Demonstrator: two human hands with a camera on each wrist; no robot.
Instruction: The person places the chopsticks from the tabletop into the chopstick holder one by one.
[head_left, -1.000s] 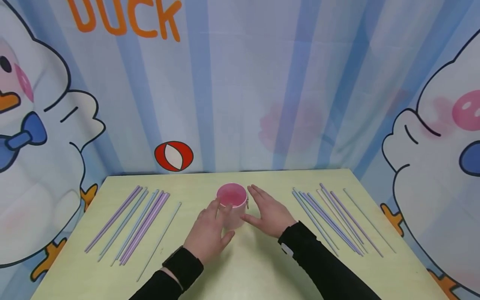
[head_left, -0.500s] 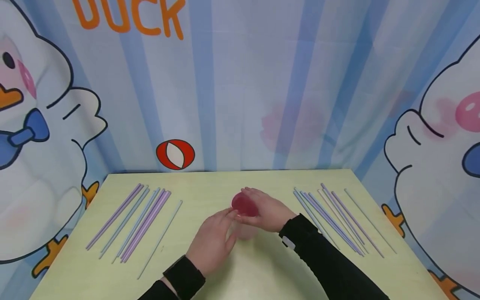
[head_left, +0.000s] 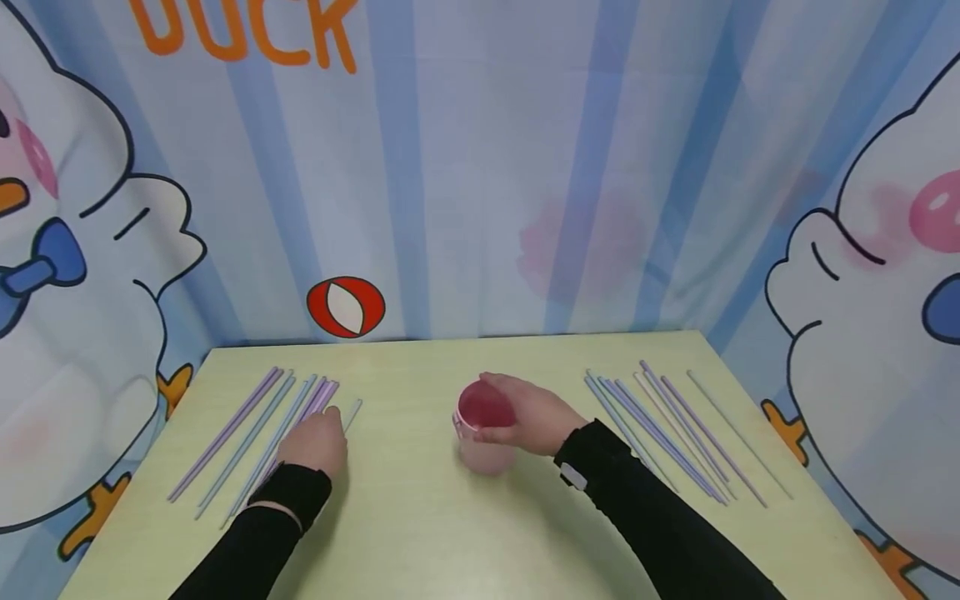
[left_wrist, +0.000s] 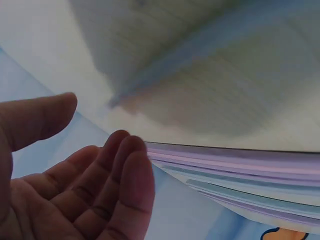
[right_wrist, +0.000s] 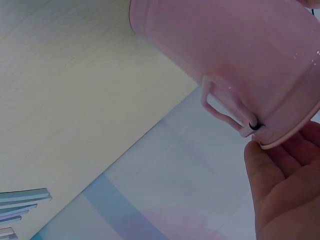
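Observation:
A pink pail [head_left: 486, 458] stands near the middle of the table, its mouth showing deep pink in the head view. My right hand [head_left: 534, 414] grips it at the rim from the right, thumb on the near side. The right wrist view shows the pail's wall [right_wrist: 225, 55] and a small side loop [right_wrist: 220, 112] close to the thumb. Over the left group of thin sticks is my left hand [head_left: 313, 443], beside a lone pale stick [head_left: 352, 415]. In the left wrist view its thumb and fingers are apart, and that stick [left_wrist: 190, 55] runs blurred beyond them.
Purple and blue sticks [head_left: 228, 437] lie slanted on the table's left. Another spread of sticks [head_left: 667, 437] lies on the right, beside my right forearm. A striped curtain [head_left: 480, 167] with cartoon ducks hangs behind the pale yellow table [head_left: 420, 550].
My left hand has left the pail and moved left to the sticks. The pail has shifted right and turned, its loop now on the left; my right hand has taken hold of its rim.

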